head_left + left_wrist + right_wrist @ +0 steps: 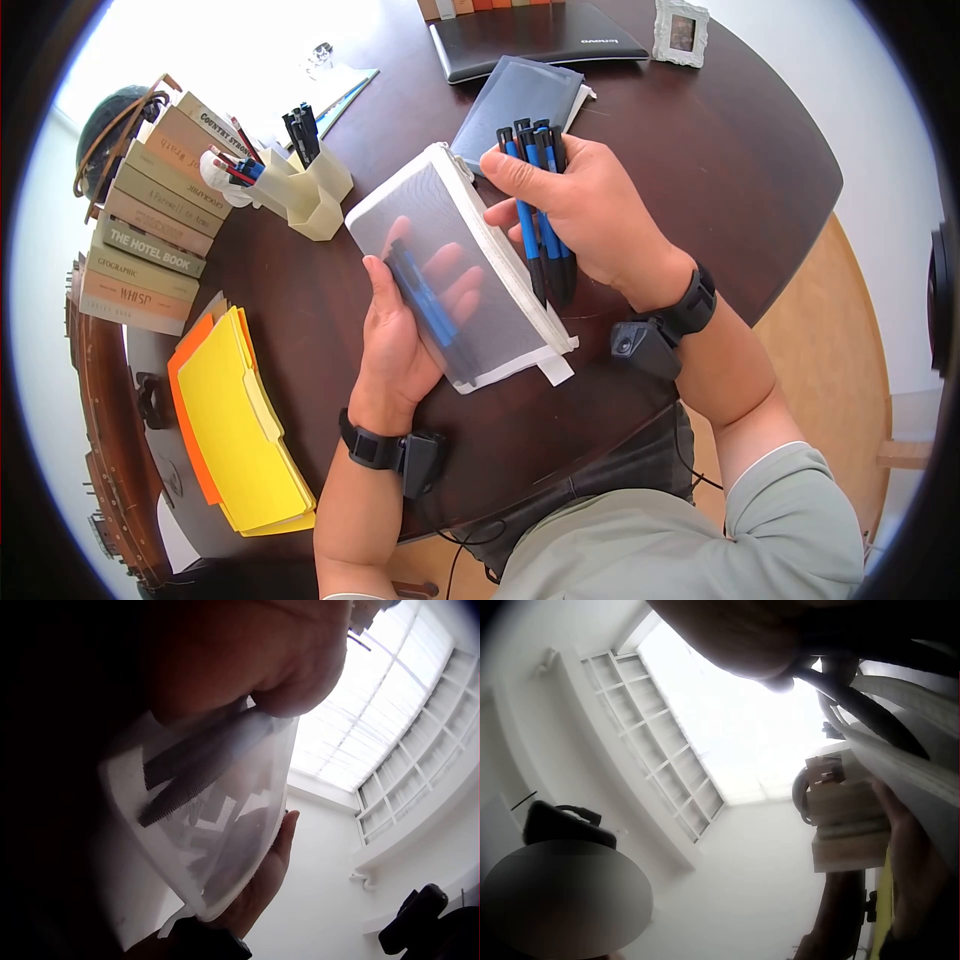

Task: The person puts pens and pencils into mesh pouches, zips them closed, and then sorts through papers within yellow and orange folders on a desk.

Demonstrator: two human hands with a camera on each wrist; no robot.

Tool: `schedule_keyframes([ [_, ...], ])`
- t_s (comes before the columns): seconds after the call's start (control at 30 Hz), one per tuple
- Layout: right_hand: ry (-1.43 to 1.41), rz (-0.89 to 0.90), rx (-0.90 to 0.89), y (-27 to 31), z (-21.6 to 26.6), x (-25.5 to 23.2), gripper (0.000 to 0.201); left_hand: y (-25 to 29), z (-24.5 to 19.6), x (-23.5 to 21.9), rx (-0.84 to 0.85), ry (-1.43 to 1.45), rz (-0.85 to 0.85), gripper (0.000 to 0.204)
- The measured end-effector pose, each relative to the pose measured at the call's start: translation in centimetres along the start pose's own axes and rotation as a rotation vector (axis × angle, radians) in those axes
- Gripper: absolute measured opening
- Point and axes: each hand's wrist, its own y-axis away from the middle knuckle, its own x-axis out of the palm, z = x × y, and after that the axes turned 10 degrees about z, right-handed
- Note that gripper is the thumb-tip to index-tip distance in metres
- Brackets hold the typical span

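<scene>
In the head view my left hand [385, 335] holds a translucent mesh zip pouch [400, 200] with white edging. Its thumb lies along the pouch's left edge, and its fingers show through the mesh from behind. Blue and black pens [432, 310] lie inside, seen dimly through the mesh. My right hand [600, 210] grips a bunch of several blue and black pens [540, 150], their lower ends beside the pouch's white zipper edge [510, 265]. From the left wrist, the pouch [232, 795] hangs close under the palm, with dark pen shapes [199, 761] inside.
A dark notebook [515, 105] lies behind the pouch, and a black laptop [540, 40] farther back. At left stand a pale pen holder [318, 205], a row of books [150, 235] and yellow folders [235, 420]. A white picture frame [682, 33] is at the back right.
</scene>
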Motion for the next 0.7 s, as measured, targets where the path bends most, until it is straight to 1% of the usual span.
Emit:
schedule_keyframes([
  [0.33, 0.022, -0.059, -0.078, -0.4, -1.1, 0.4, 0.030, 0.0, 0.0, -0.1, 0.002, -0.016, 0.005, 0.061],
  [0.43, 0.040, -0.013, -0.033, -0.3, -1.2, 0.2, 0.037, 0.0, 0.0, -0.1, -0.004, -0.024, -0.008, 0.061],
  [0.53, 0.069, 0.006, -0.036, -0.3, -1.3, 0.4, 0.038, 0.1, 0.0, -0.1, -0.004, -0.032, -0.019, 0.061],
  [0.63, 0.159, 0.035, 0.009, -0.1, -1.2, 0.3, 0.037, 0.1, 0.0, -0.3, 0.004, -0.004, 0.008, 0.061],
  [0.7, 0.181, 0.046, -0.010, -0.1, -1.3, 0.4, 0.037, 0.1, 0.0, -0.3, -0.004, -0.009, -0.001, 0.061],
])
